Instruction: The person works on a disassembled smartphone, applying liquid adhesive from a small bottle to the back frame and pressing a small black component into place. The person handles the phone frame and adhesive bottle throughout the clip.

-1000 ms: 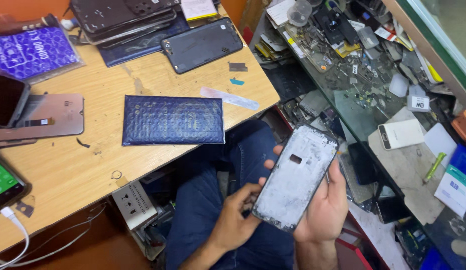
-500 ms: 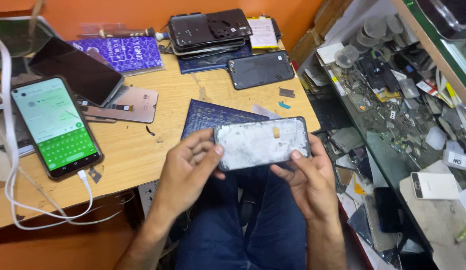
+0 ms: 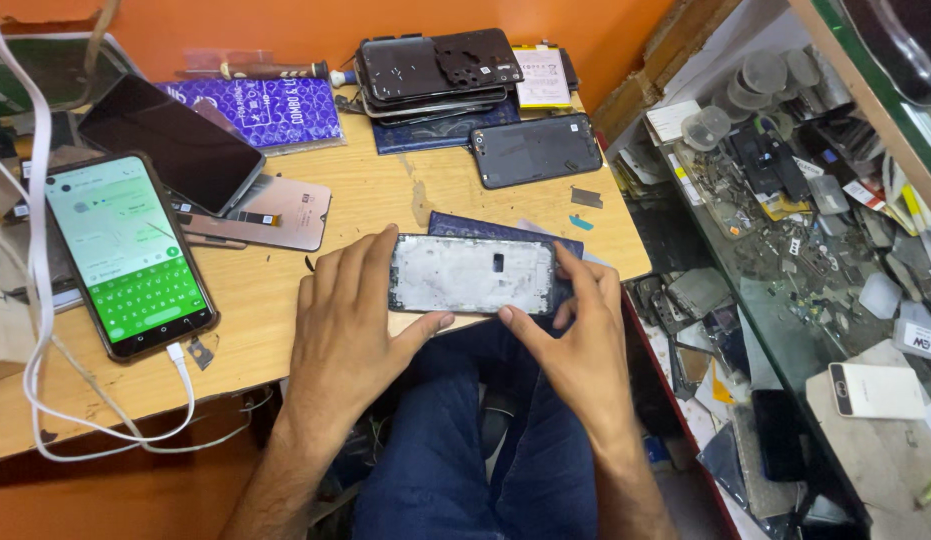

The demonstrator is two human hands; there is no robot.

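both hands (image 3: 350, 330) (image 3: 575, 345) pinch the bare phone frame (image 3: 472, 274) at the surface's (image 3: 285, 310) near edge, where a slip could drop it.

Both hands, left hand (image 3: 350, 330); right hand (image 3: 580, 345), pinch phone frame (image 3: 472, 274) at wooden table (image 3: 285, 300) edge

an orange painted wall (image 3: 235, 25) rises beyond the hands, behind a light wooden worktable (image 3: 285, 300); a cluttered glass-topped counter (image 3: 785, 270) stands to their right.

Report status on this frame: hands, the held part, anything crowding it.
Left hand and right hand both grip bare phone frame at desk edge. Blue pad beneath. Lit phone off left, apart.
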